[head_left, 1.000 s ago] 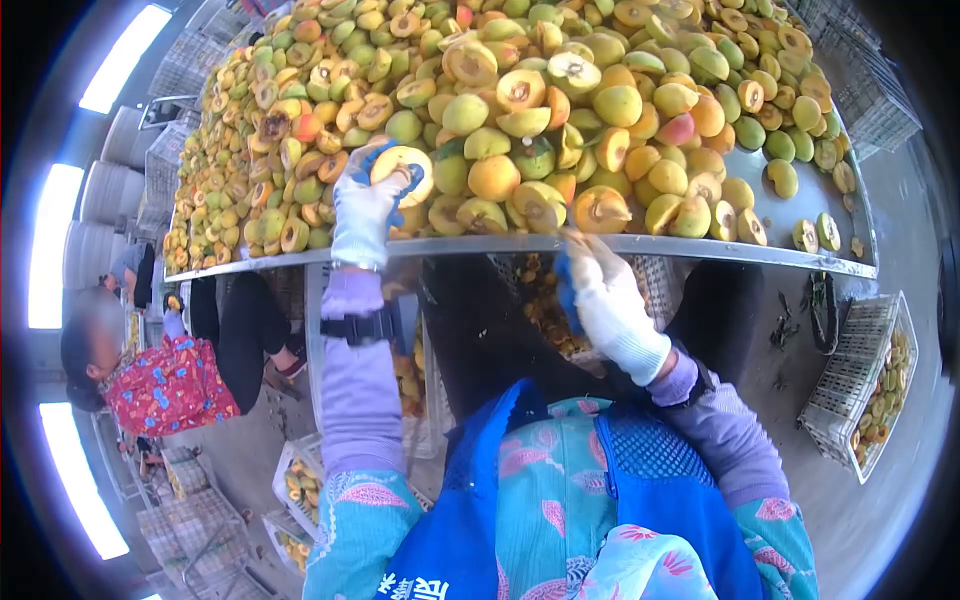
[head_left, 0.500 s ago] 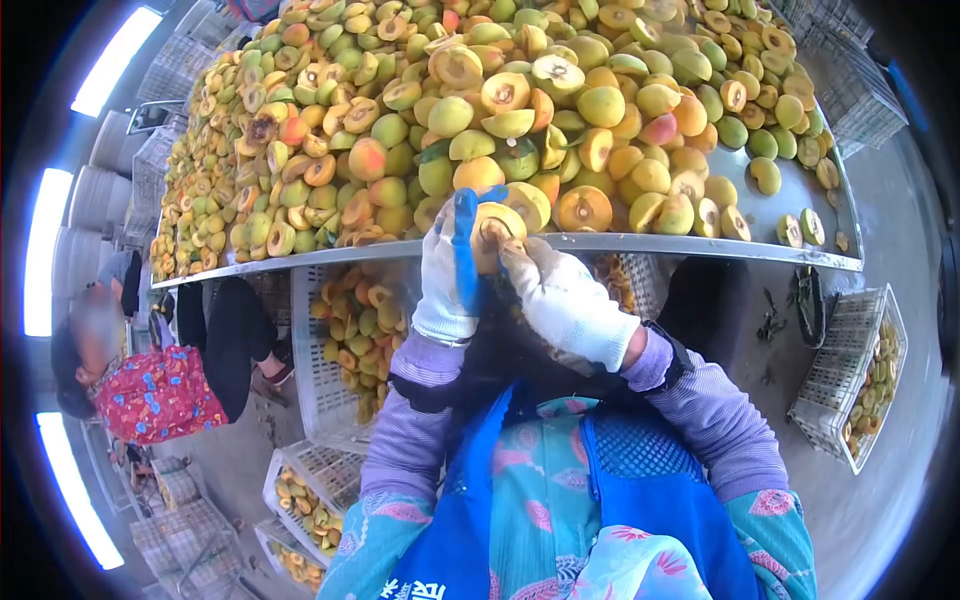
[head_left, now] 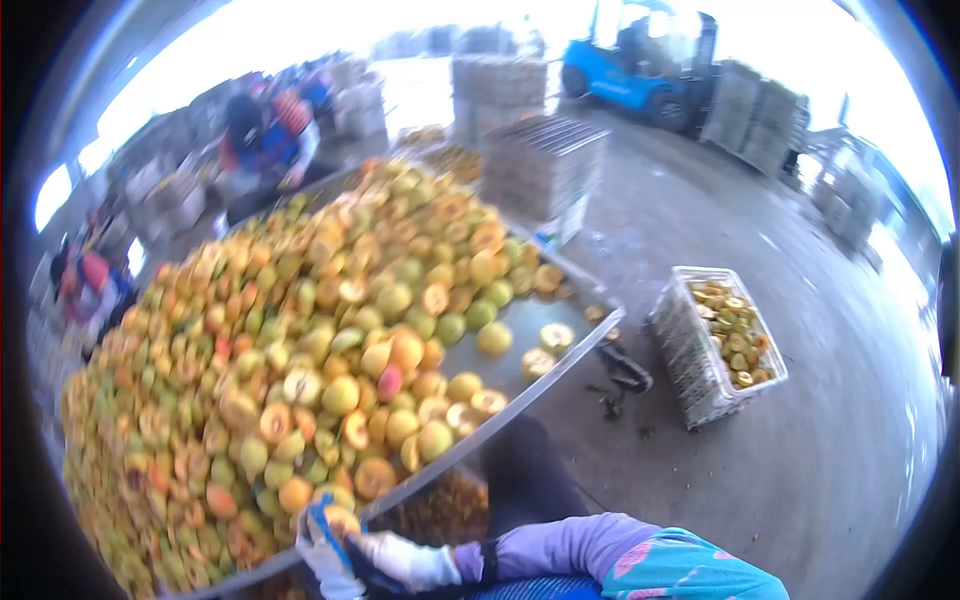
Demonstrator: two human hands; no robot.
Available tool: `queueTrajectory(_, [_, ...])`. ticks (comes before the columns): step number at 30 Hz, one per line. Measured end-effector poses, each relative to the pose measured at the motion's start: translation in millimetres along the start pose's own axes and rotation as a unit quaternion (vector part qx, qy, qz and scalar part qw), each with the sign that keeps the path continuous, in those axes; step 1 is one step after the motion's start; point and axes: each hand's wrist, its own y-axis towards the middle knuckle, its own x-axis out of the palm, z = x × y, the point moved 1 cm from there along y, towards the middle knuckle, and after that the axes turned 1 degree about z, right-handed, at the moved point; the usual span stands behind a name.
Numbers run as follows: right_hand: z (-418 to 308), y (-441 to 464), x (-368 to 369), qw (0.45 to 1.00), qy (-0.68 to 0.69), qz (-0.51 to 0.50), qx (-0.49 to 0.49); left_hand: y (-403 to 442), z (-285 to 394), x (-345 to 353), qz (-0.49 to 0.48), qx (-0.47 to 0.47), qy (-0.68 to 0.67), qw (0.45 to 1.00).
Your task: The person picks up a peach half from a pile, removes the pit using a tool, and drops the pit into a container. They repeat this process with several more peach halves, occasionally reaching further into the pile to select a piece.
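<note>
My left hand (head_left: 325, 556), in a white glove with blue on the fingers, is closed around a cut yellow peach (head_left: 342, 519) at the lower edge of the view. My right hand (head_left: 405, 561), also in a white glove, is held close against that peach with its fingers closed. What is in the right fingers is blurred and hidden. Just beyond both hands, a large heap of halved and whole peaches (head_left: 340, 395) covers a metal-rimmed table (head_left: 505, 412).
A white crate of cut peaches (head_left: 690, 360) stands on the concrete floor at right. Stacked crates (head_left: 545, 170) are behind the table. A blue forklift (head_left: 640, 75) is at the back. Co-workers (head_left: 265, 150) sit along the far left side. Brown scraps lie beneath the table edge.
My view has swung up and to the right, bringing the forklift and far floor into sight. Both hands now appear lower and further left, still together at the peach.
</note>
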Motion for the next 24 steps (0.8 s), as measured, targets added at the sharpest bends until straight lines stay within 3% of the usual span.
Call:
queueTrajectory(1, [6, 8, 5, 0.981, -0.071, 0.052, -0.174, 7, 8, 7, -0.024, 0.085, 0.023, 0.996])
queueTrajectory(2, [-5, -2, -1, 0.913, -0.171, 0.078, -0.361, 1, 30, 21, -0.037, 0.126, 0.117, 0.984])
queueTrajectory(4, [-10, -4, 3, 0.993, 0.040, 0.000, -0.113, 15, 32, 19, -0.100, 0.070, 0.123, 0.985])
queueTrajectory(5, [-17, -6, 2, 0.987, 0.147, -0.049, 0.036, 29, 21, 15, -0.123, 0.050, 0.115, 0.985])
queueTrajectory(6, [-38, -20, -3, 0.940, 0.257, -0.202, 0.098, 40, 12, 13, -0.117, 0.014, 0.073, 0.990])
queueTrajectory(9, [-20, -3, -6, 0.974, 0.186, -0.115, 0.065, 46, 19, 16, -0.213, -0.014, 0.116, 0.970])
queueTrajectory(11, [-30, -14, -12, 0.967, 0.197, -0.138, 0.082, 45, 27, 22, -0.240, -0.043, 0.158, 0.957])
queueTrajectory(13, [-50, -34, -5, 0.852, 0.405, -0.299, 0.143, 37, 34, 33, -0.238, -0.083, 0.028, 0.967])
queueTrajectory(15, [-65, -40, -4, 0.843, 0.409, -0.333, 0.104, 26, 39, 47, -0.193, -0.095, -0.030, 0.976])
queueTrajectory(16, [-78, -50, -1, 0.882, 0.381, -0.260, 0.098, 22, 40, 48, -0.142, -0.108, -0.086, 0.980])
queueTrajectory(18, [-108, -76, 13, 0.933, 0.314, -0.137, 0.108, 35, 21, 34, -0.173, -0.064, -0.017, 0.983])
queueTrajectory(19, [-17, 5, -23, 0.932, 0.243, -0.247, 0.106, 45, 9, 26, -0.198, -0.011, 0.044, 0.979])
queueTrajectory(21, [-23, -9, -16, 0.855, 0.361, -0.372, 0.027, 39, 8, 27, -0.226, 0.009, 0.068, 0.972])
queueTrajectory(23, [-45, -30, 5, 0.859, 0.431, -0.271, 0.056, 13, 28, 39, -0.131, -0.090, -0.131, 0.979])
queueTrajectory(24, [-68, -55, 14, 0.871, 0.456, -0.178, 0.035, 10, 38, 36, -0.173, -0.069, -0.123, 0.975])
